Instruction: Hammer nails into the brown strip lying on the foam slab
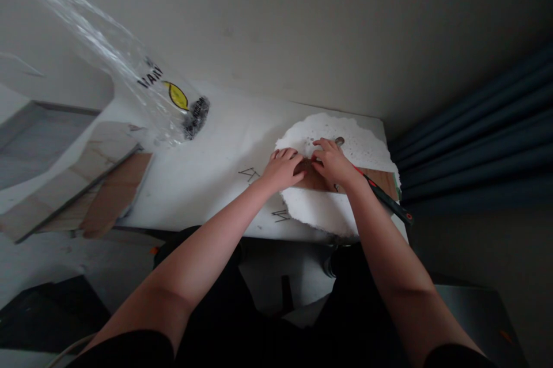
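A wooden board [322, 182] lies across a white, ragged-edged slab [322, 209]. My left hand [281, 169] is at the board's left end, thumb and fingers bent around it, and covers that end. Just to the right, my right hand [332, 162] is over the board with thumb and fingertips drawn together; anything between them is too small to make out. Under my right hand and forearm lies a hammer with a black and red handle [389, 201]; its metal head shows just beyond my fingers. Loose nails [249, 173] lie left of the slab, with more nails [280, 216] near the front edge.
The white table [207, 184] stands against a grey wall. A clear plastic bag with a yellow print [177, 96] stands at the back left. Brown and grey panels [114, 192] lean at the left edge. A dark curtain [475, 132] hangs close on the right.
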Action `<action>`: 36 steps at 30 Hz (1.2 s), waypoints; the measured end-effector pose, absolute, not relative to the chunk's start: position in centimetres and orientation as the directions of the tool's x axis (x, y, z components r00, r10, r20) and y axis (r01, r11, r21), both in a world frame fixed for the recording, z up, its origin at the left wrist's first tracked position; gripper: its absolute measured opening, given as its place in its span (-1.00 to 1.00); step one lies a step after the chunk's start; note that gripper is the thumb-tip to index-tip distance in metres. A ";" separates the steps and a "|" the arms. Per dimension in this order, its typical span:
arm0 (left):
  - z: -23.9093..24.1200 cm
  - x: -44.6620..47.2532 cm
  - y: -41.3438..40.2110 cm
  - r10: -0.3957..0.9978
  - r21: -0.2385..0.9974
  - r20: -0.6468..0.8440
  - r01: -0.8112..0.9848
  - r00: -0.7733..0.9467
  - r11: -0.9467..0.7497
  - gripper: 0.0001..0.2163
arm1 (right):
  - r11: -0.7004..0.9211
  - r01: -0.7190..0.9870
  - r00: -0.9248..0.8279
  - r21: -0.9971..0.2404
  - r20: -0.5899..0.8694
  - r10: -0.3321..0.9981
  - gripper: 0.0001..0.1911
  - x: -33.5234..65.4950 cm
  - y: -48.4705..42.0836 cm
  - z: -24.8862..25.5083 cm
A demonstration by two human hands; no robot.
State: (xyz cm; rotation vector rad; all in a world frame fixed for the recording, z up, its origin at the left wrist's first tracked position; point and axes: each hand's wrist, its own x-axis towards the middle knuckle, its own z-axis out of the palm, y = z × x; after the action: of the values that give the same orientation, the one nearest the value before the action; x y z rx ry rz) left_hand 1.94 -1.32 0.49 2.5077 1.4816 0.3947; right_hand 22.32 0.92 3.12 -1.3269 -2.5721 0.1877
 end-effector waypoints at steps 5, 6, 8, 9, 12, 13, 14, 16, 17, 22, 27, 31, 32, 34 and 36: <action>0.4 2.0 -1.3 0.877 0.299 0.128 0.824 0.464 -0.480 -0.63 | 0.610 0.726 -0.552 -0.318 0.258 0.793 -0.86 22.4 1.6 4.0; 0.4 2.0 -1.3 0.876 0.300 0.128 0.824 0.465 -0.481 -0.63 | 0.607 0.707 -0.523 -0.363 0.311 0.794 -0.86 22.5 1.8 4.5; 0.3 2.0 -1.2 0.876 0.302 0.126 0.823 0.466 -0.481 -0.63 | 0.591 0.672 -0.441 -0.446 0.400 0.803 -0.89 22.7 1.7 5.9; 0.3 2.0 -1.2 0.876 0.305 0.128 0.822 0.465 -0.481 -0.63 | 0.577 0.662 -0.411 -0.479 0.412 0.813 -0.91 22.8 1.3 6.6; 0.4 2.0 -1.1 0.881 0.324 0.110 0.821 0.460 -0.470 -0.64 | 0.524 0.580 -0.442 -0.624 0.299 0.846 -0.92 22.1 -1.7 8.4; 0.4 1.9 -1.0 0.882 0.333 0.098 0.820 0.461 -0.466 -0.64 | 0.533 0.534 -0.515 -0.657 0.247 0.821 -0.92 21.5 -3.3 8.5; 0.5 1.9 -1.0 0.882 0.340 0.091 0.818 0.462 -0.464 -0.64 | 0.548 0.487 -0.618 -0.680 0.176 0.766 -0.92 20.7 -5.0 8.3; 0.6 1.9 -1.1 0.878 0.347 0.094 0.811 0.469 -0.471 -0.64 | 0.598 0.436 -0.776 -0.673 0.056 0.628 -0.91 19.0 -8.5 7.2; 0.6 1.9 -1.1 0.875 0.345 0.105 0.808 0.472 -0.478 -0.64 | 0.646 0.420 -0.829 -0.638 0.021 0.559 -0.90 18.0 -10.1 6.3; 0.5 1.9 -1.2 0.876 0.330 0.118 0.814 0.467 -0.478 -0.64 | 0.803 0.483 -0.876 -0.350 -0.187 0.445 -0.87 15.1 -14.7 1.0; 0.4 1.9 -1.1 0.875 0.342 0.126 0.807 0.468 -0.481 -0.66 | 0.808 0.574 -0.809 -0.135 -0.242 0.535 -0.74 14.0 -15.1 -1.7; 0.5 2.0 -1.1 0.879 0.352 0.114 0.809 0.462 -0.471 -0.65 | 0.784 0.615 -0.776 -0.082 -0.240 0.583 -0.73 12.6 -15.1 -2.9; 0.5 2.0 -1.1 0.879 0.351 0.111 0.809 0.463 -0.471 -0.65 | 0.778 0.623 -0.768 -0.074 -0.241 0.593 -0.73 12.3 -15.1 -3.3; 0.5 2.0 -1.1 0.877 0.348 0.109 0.809 0.468 -0.475 -0.65 | 0.772 0.632 -0.760 -0.067 -0.244 0.602 -0.73 11.7 -15.0 -4.1; 0.5 2.0 -1.0 0.875 0.346 0.114 0.807 0.470 -0.478 -0.64 | 0.770 0.634 -0.759 -0.074 -0.251 0.601 -0.73 11.2 -14.6 -4.8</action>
State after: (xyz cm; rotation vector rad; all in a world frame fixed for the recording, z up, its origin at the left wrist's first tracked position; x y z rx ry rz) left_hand 2.01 -1.05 0.47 2.4752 1.4462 0.4053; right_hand 11.24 -14.64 -4.75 -1.1154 -3.1543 0.2613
